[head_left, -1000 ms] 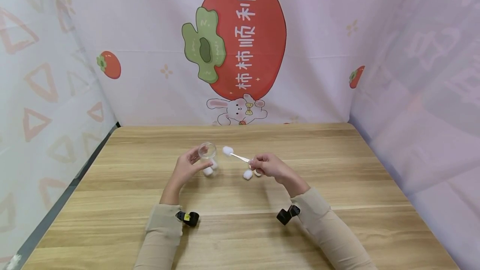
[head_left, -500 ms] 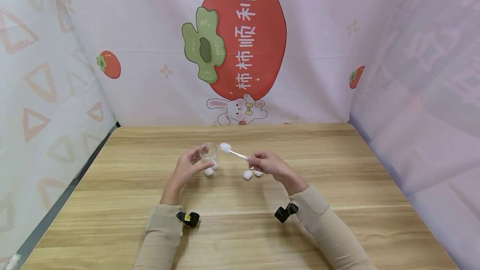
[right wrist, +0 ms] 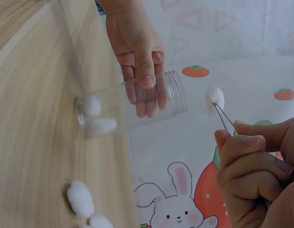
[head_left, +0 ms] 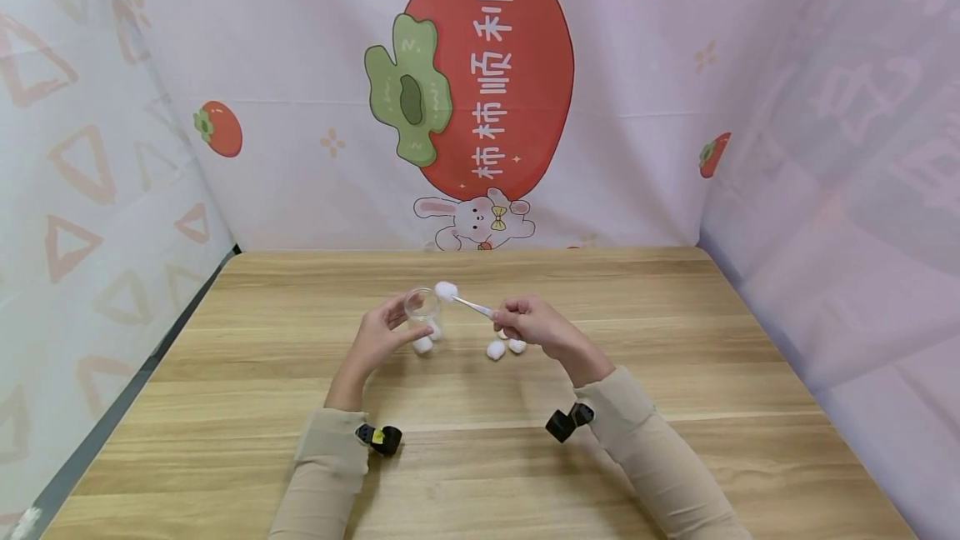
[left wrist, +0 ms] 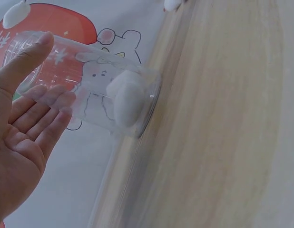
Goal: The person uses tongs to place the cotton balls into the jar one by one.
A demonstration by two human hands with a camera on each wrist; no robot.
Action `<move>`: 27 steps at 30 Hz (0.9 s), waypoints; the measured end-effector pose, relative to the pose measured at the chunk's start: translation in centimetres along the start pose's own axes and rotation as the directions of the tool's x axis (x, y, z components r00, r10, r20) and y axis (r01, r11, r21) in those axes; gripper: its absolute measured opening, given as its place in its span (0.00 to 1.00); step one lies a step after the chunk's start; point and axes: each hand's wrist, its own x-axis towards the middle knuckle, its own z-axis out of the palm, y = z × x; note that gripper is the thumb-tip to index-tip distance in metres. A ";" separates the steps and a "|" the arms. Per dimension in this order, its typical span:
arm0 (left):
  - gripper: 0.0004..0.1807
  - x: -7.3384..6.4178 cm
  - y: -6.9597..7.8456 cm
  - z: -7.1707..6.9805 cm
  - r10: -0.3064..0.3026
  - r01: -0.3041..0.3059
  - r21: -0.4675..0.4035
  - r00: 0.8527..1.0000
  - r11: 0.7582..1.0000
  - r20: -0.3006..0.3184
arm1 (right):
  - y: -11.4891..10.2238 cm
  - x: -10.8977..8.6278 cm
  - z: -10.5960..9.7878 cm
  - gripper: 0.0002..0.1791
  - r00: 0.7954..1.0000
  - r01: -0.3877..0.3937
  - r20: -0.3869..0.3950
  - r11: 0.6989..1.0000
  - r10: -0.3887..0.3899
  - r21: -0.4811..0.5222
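My left hand [head_left: 378, 333] grips a clear, lidless jar [right wrist: 130, 107], thumb on one side and fingers on the other. It stands upright with its base at the tabletop; a couple of white cotton balls [right wrist: 93, 105] lie at the bottom. My right hand [head_left: 536, 326] pinches silver tweezers [head_left: 472, 305]. Between the tweezers' tips is another cotton ball [right wrist: 215, 98], held beyond the jar's mouth and apart from it in the right wrist view. In the head view, this ball appears just right of the rim.
Several loose cotton balls [head_left: 496, 350] lie on the wooden table [head_left: 480, 457], below and in front of my right hand. A printed cloth [head_left: 300, 182] hangs behind the table, with more cloth along both sides.
My right hand has moved left and slightly up in the head view, bringing the tweezers and cotton ball closer to the jar's rim. The jar has shifted slightly right with my left hand.
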 end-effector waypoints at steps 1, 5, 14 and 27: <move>0.37 0.0 0.0 0.0 0.000 0.000 -0.002 1.000 1.000 0.002 | 0.0 0.0 0.1 0.14 1.000 0.001 -0.001 1.000 -0.001 -0.003; 0.38 0.1 0.0 0.2 0.010 -0.010 -0.001 1.000 1.000 0.017 | -0.2 0.1 0.3 0.14 1.000 0.001 -0.004 1.000 -0.001 -0.007; 0.40 0.0 0.1 0.4 -0.001 0.001 0.003 1.000 1.000 0.011 | -0.4 0.4 0.4 0.14 1.000 0.001 0.009 1.000 -0.001 0.004; 0.38 0.2 -0.1 0.3 0.003 -0.003 0.010 1.000 1.000 0.009 | -0.8 0.7 1.1 0.14 1.000 0.016 0.022 1.000 -0.016 0.002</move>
